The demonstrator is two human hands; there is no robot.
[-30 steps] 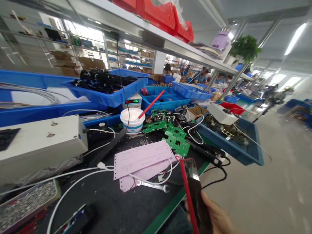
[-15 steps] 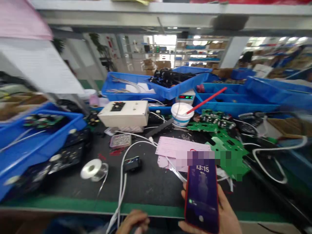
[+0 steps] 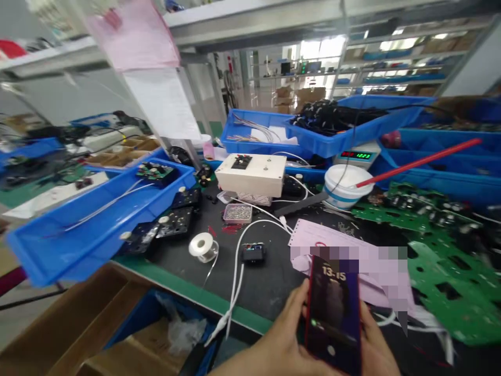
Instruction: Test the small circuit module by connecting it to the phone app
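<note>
A smartphone [image 3: 334, 313] with a red edge stands upright at the lower middle, its lit screen showing 13:15. My right hand [image 3: 376, 342] is wrapped round its right side and back. My left hand [image 3: 287, 334] closes on its left edge, with the fingers partly hidden behind it. Just beyond the phone lie pink paper sheets [image 3: 340, 243] on the dark bench mat. To their right are green circuit boards [image 3: 442, 282]. A small black module [image 3: 253, 253] sits left of the phone, beside a white cable [image 3: 237, 261].
A solder wire spool [image 3: 203, 245], a tray of small metal parts [image 3: 237, 213] and a cream box [image 3: 250, 174] stand on the mat. Behind are a white tub [image 3: 346, 188] with a red stick and blue bins [image 3: 332, 143]. Another blue bin [image 3: 94, 219] and a cardboard box [image 3: 74, 318] are at left.
My left hand has come up from the bench's front edge to the phone's left side. The view has turned left, bringing the cardboard box into sight. My right hand still holds the phone.
</note>
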